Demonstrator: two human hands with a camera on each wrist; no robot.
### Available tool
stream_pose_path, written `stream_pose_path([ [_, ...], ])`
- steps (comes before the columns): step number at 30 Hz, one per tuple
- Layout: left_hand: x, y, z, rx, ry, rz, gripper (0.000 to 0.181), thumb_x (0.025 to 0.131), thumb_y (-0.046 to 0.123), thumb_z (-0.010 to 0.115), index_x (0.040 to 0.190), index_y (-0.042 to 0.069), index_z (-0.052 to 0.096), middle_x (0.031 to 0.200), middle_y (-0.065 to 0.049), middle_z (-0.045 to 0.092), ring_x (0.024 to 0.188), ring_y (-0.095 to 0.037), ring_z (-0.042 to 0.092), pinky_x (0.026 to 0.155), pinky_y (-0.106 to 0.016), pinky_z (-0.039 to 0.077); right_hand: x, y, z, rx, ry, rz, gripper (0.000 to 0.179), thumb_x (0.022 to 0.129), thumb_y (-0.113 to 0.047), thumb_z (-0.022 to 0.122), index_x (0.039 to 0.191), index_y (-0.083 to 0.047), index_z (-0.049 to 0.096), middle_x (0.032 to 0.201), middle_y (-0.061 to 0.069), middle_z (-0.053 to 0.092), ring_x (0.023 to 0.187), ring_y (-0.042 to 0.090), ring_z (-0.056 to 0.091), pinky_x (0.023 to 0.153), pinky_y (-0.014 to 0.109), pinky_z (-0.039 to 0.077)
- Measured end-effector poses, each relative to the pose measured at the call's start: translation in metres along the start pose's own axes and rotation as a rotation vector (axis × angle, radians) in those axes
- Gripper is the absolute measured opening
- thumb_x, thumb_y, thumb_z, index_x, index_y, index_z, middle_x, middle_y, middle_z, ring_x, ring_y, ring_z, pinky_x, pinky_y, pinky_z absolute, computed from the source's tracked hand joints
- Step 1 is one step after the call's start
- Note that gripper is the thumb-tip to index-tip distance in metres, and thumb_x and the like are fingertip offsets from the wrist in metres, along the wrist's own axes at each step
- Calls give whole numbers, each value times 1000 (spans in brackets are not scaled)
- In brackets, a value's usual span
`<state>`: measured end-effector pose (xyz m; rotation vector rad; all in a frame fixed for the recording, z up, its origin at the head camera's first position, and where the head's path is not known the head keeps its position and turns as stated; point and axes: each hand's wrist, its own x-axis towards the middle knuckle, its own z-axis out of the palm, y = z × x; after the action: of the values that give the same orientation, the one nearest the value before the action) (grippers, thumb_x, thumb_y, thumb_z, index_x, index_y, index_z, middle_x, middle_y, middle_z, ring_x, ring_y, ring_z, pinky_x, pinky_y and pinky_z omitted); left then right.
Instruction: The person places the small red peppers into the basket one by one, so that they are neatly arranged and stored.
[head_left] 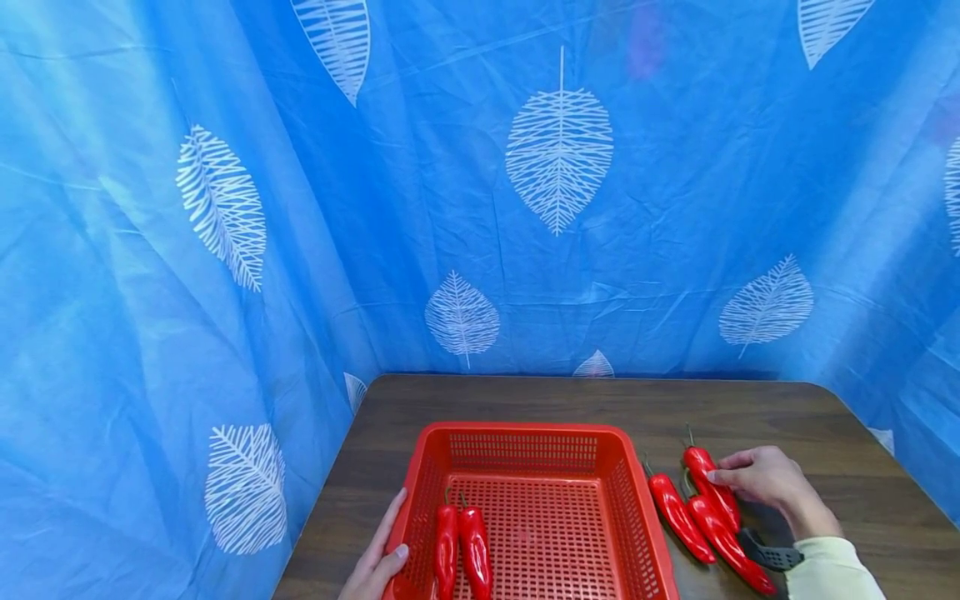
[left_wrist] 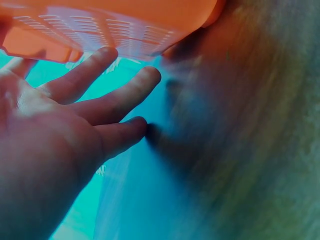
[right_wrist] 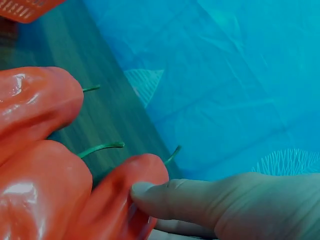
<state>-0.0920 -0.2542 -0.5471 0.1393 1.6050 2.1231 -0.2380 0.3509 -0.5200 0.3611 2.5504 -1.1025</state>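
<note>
My left hand [head_left: 377, 557] is at the left side of a red plastic basket [head_left: 525, 430], its thumb near the rim. In the left wrist view the fingers [left_wrist: 112, 102] are spread and nearly straight beside the basket's slotted wall [left_wrist: 145, 37]. To the right of the basket, my right hand [head_left: 772, 487] pinches a glossy red chili pepper [right_wrist: 142, 167] near its stem end, thumb on the near side. Its other fingers are mostly hidden. Two more red peppers [head_left: 678, 515] [head_left: 723, 542] lie close beside it on the table.
Inside the basket, two red peppers [head_left: 446, 546] [head_left: 476, 550] lie side by side at the left, stems pointing away. The dark wooden table [head_left: 510, 398] ends at a blue curtain [head_left: 660, 250] with white leaf prints. A black band [head_left: 768, 552] circles the right wrist.
</note>
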Motion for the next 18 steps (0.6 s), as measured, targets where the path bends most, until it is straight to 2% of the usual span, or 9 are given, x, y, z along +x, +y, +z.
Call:
stream_pose_path([
  [7, 0, -1, 0, 6, 12, 8, 84, 116, 33, 49, 175, 34, -11, 176, -36, -2, 142, -26, 55, 110, -52, 57, -1, -6, 2, -74, 23, 5, 54, 93, -25, 89, 125, 15, 71, 102, 24, 75, 88, 28, 71, 76, 43, 64],
  [14, 0, -1, -1, 33, -1, 44, 84, 117, 30, 46, 174, 31, -16, 175, -39, -6, 142, -25, 55, 110, -50, 56, 0, -9, 5, -82, 25, 19, 65, 90, -36, 91, 127, 14, 71, 103, 24, 74, 89, 30, 69, 74, 43, 59],
  [18, 0, -1, 0, 27, -5, 48, 83, 117, 29, 46, 174, 32, -15, 175, -38, -5, 142, -25, 55, 110, -50, 56, 1, -8, 5, -88, 22, 5, 62, 90, -36, 91, 124, 13, 72, 99, 21, 76, 85, 27, 70, 74, 42, 59],
])
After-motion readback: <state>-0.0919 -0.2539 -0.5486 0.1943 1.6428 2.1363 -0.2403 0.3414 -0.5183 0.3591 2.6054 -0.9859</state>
